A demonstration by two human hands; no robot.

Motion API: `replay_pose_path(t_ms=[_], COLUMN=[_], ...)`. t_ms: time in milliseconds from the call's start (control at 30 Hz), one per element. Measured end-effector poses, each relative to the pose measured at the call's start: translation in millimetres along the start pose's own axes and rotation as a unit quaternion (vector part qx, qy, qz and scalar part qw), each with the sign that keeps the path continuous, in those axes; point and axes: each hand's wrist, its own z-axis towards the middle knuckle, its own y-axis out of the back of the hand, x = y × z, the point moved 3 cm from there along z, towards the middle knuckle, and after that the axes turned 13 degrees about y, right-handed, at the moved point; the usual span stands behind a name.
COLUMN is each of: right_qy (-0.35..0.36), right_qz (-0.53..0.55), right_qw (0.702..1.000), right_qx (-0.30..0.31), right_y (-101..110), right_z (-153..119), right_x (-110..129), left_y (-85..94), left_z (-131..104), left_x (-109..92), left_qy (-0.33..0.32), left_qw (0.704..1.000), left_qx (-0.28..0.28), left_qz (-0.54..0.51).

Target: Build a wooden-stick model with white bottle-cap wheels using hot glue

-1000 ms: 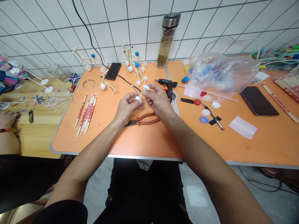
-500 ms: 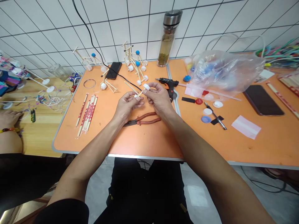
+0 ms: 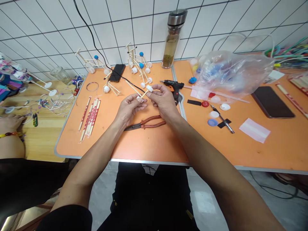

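My left hand pinches the lower end of a small wooden stick assembly, where a white cap shows partly between thumb and fingers. A long stick slants up and away from that end. On the other side, my right hand closes its thumb and fingers on the short stick near a white bottle cap. Both hands are just above the orange table. Below them lie pliers with reddish handles, partly behind my left wrist. A black hot glue gun rests beyond my right hand.
Several stick models with caps stand at the back, near a phone and a tea bottle. Wrapped chopsticks lie left. Loose caps, a pen and a plastic bag are right. Another person's hand is far left.
My left hand has shifted slightly left, and the long stick's tip has swung a little left and up. The right hand stays almost in place, both hands still holding the assembly.
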Motion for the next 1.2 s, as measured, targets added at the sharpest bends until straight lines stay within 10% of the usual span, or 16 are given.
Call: replay_pose_path(t_ms=[200,400,567,733,1200], right_qy=[0.004,0.084,0.112,-0.035,-0.080], right_qz=[-0.045,-0.199,-0.521,-0.668,-0.652], right_qw=[0.999,0.976,0.846,0.742,0.753], right_qx=[-0.005,0.035,-0.005,0.040,0.026], right_y=[2.4,31.6,78.7,94.4,101.0], right_z=[-0.4,22.0,45.6,48.0,56.6], right_x=[0.7,57.6,93.8,70.9,36.5], left_y=[11.5,22.8,23.7,22.8,21.4], left_z=[3.7,12.6,15.2,15.1,14.7], left_x=[-14.9,-16.5,-13.8,-11.6,-12.5], left_qy=[-0.025,-0.031,-0.032,-0.029,-0.023], left_qw=[0.998,0.995,0.995,0.995,0.995], left_qx=[-0.060,-0.091,-0.091,-0.093,-0.100], left_qz=[-0.012,-0.017,-0.025,-0.025,-0.018])
